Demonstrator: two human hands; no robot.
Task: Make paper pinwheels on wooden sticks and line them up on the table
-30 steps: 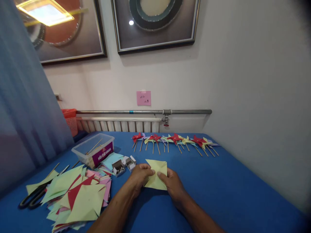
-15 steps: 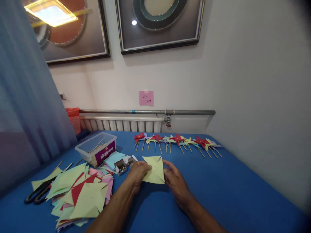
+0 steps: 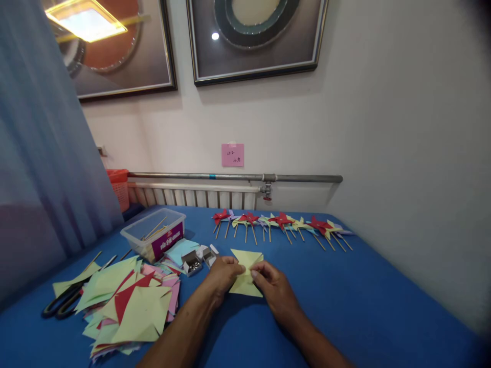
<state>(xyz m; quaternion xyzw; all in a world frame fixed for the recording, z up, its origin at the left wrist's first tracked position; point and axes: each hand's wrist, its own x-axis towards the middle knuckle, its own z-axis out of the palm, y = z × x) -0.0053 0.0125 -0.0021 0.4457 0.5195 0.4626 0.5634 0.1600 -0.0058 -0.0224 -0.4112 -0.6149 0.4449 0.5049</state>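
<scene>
A yellow paper square (image 3: 246,288) with slits cut in from its corners is held up over the blue tabletop. My left hand (image 3: 222,276) grips it at the left, thumb on the front near the middle. From the right, my right hand (image 3: 274,286) pinches the paper near its centre between thumb and fingers. What the fingertips cover at the centre is hidden. Just left of my left hand stand two small open boxes; the nearer box (image 3: 192,263) contains small shiny metal pieces.
A pile of cut coloured paper (image 3: 141,312) lies at the left, with black-handled scissors (image 3: 63,301) beside it. Behind is a clear plastic tub (image 3: 153,235) with wooden sticks. Finished pinwheels (image 3: 282,221) line the back edge. A curtain (image 3: 49,128) hangs at left.
My right hand has moved left from the paper's right edge to its centre and now pinches it there. The paper's right side looks drawn inward. My left hand keeps its hold.
</scene>
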